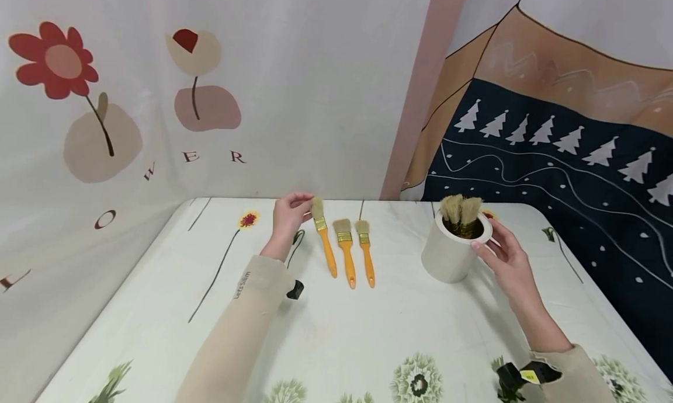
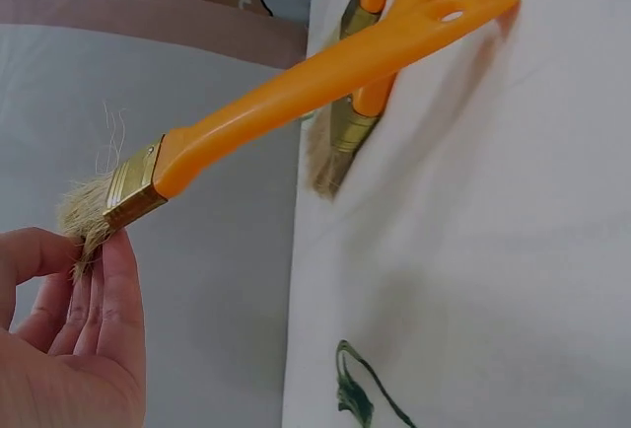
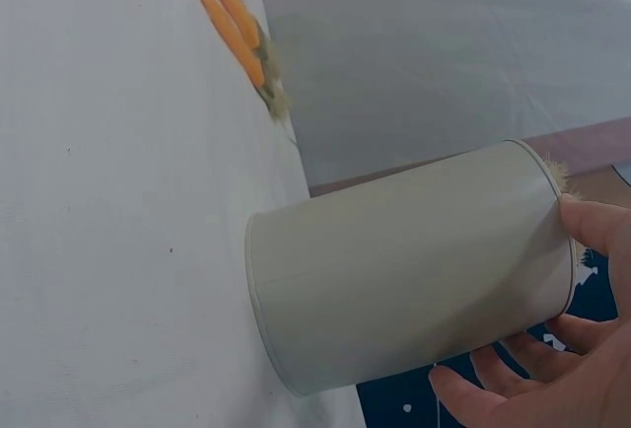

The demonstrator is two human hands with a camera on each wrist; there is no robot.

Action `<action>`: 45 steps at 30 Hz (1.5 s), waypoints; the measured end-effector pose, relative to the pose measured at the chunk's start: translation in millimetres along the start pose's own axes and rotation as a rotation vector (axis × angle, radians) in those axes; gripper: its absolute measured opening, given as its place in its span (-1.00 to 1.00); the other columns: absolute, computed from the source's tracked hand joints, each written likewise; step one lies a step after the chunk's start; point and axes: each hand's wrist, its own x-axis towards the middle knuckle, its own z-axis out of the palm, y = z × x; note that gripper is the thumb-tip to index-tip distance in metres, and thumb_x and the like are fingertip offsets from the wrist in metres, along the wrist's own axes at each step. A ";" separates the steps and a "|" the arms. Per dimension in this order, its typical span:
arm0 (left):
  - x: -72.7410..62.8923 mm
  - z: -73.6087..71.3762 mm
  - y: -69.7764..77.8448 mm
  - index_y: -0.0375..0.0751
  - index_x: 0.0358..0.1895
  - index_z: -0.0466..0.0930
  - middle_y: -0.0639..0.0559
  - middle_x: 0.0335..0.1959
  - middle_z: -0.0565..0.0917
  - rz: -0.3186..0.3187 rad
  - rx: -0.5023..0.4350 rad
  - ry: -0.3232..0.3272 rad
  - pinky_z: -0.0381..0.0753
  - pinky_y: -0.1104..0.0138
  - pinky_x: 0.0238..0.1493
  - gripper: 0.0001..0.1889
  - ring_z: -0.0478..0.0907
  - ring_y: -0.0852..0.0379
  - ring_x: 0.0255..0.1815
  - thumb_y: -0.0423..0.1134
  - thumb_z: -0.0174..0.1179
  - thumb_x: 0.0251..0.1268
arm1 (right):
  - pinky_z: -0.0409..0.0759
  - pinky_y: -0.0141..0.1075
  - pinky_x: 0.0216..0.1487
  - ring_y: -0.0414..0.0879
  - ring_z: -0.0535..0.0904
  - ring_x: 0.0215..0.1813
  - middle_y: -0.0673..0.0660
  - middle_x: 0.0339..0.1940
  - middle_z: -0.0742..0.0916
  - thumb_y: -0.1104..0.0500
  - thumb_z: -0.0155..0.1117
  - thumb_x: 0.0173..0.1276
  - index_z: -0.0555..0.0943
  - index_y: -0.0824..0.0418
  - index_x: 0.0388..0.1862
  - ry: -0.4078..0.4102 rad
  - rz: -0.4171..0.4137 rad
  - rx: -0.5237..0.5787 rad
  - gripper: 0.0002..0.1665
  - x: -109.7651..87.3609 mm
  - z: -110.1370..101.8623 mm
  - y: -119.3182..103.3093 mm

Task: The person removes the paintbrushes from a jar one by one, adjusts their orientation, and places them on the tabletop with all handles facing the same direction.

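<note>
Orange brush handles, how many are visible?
3: one on the left brush, pinched by the left hand, one each on the middle brush and right brush on the table. More may be hidden inside the container, where bristles stick out.

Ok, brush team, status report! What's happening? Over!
Left hand: pinching one brush by its bristles. Right hand: gripping the pot, bristles poking out. Two more brushes lie between; nothing else visibly blocking.

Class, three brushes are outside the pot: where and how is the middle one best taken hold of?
The middle brush is probably best pinched by its orange handle, from above on the person's side. The handle points that way, bristles away; the brush lies flat, and the right-hand brush close alongside leaves little room sideways.
</note>
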 end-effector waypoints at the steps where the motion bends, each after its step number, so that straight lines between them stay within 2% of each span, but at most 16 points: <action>1: 1.0 0.2 -1.7 -0.34 0.08 0.62 -0.26 0.11 0.67 -0.006 0.007 0.003 0.73 0.26 0.08 -0.77 0.67 -0.04 0.09 -0.36 0.13 0.46 | 0.43 -0.76 0.16 0.15 0.13 0.62 0.25 0.65 0.13 -0.11 0.16 0.49 -0.06 -0.06 0.65 -0.003 0.000 0.001 -0.08 -0.1 0.3 0.1; 4: 3.3 1.3 -6.0 -0.33 0.08 0.63 -0.26 0.11 0.67 -0.019 0.025 0.010 0.73 0.23 0.09 -0.76 0.67 -0.05 0.09 -0.38 0.13 0.46 | 0.43 -0.77 0.15 0.16 0.13 0.62 0.25 0.65 0.13 -0.10 0.17 0.49 -0.06 -0.06 0.65 -0.006 -0.005 0.002 -0.08 0.1 0.8 0.9; 9: 6.9 4.8 -13.7 -0.34 0.08 0.64 -0.27 0.11 0.66 -0.042 0.061 -0.017 0.72 0.19 0.12 -0.76 0.66 -0.08 0.11 -0.39 0.11 0.46 | 0.43 -0.77 0.15 0.18 0.13 0.62 0.26 0.65 0.12 -0.09 0.16 0.50 -0.06 -0.06 0.65 -0.005 -0.020 -0.006 -0.09 1.3 1.2 2.2; 17: 14.2 9.3 -31.6 -0.29 0.07 0.67 -0.21 0.07 0.68 -0.142 0.135 -0.057 0.75 0.30 0.01 -0.76 0.65 0.13 -0.12 -0.37 0.12 0.45 | 0.42 -0.78 0.12 0.17 0.14 0.61 0.26 0.65 0.14 -0.09 0.16 0.50 -0.06 -0.04 0.65 -0.002 -0.010 -0.001 -0.09 0.4 2.1 -0.3; 23: 16.5 10.4 -35.4 -0.35 0.08 0.64 -0.24 0.11 0.65 -0.175 0.130 -0.101 0.74 0.35 0.00 -0.75 0.66 0.09 -0.06 -0.40 0.09 0.45 | 0.42 -0.79 0.12 0.17 0.14 0.61 0.27 0.65 0.14 -0.09 0.16 0.50 -0.04 -0.05 0.65 0.002 -0.016 0.000 -0.10 0.7 2.6 -1.1; 29: 19.7 11.6 -37.1 -0.40 0.10 0.61 -0.29 0.16 0.63 -0.195 0.155 -0.130 0.73 0.32 0.01 -0.74 0.65 0.10 -0.09 -0.40 0.09 0.44 | 0.43 -0.77 0.14 0.18 0.13 0.62 0.26 0.65 0.13 -0.08 0.16 0.50 -0.04 -0.04 0.65 0.004 -0.020 0.000 -0.10 0.9 2.4 -0.7; 32: 20.4 11.6 -37.0 -0.39 0.14 0.58 -0.29 0.20 0.60 -0.202 0.165 -0.145 0.71 0.29 0.07 -0.71 0.63 0.07 -0.04 -0.36 0.07 0.46 | 0.43 -0.77 0.15 0.19 0.14 0.61 0.26 0.65 0.13 -0.08 0.17 0.50 -0.04 -0.04 0.65 0.009 -0.017 -0.006 -0.10 1.1 2.1 -0.5; 38: 22.7 11.0 -35.5 -0.33 0.22 0.53 -0.24 0.28 0.55 -0.229 0.128 -0.165 0.58 0.19 0.30 -0.67 0.53 0.00 0.21 -0.27 0.03 0.53 | 0.43 -0.77 0.13 0.18 0.14 0.61 0.26 0.65 0.13 -0.08 0.17 0.50 -0.04 -0.07 0.65 0.007 -0.016 -0.007 -0.10 1.6 1.1 -0.3; 45: 26.3 11.7 -37.5 -0.29 0.26 0.50 -0.21 0.28 0.54 -0.176 0.120 -0.180 0.53 0.15 0.33 -0.65 0.50 -0.04 0.26 -0.24 0.04 0.53 | 0.43 -0.76 0.15 0.20 0.14 0.61 0.26 0.65 0.13 -0.10 0.16 0.50 -0.05 -0.06 0.65 0.006 -0.008 -0.015 -0.09 1.1 1.6 0.3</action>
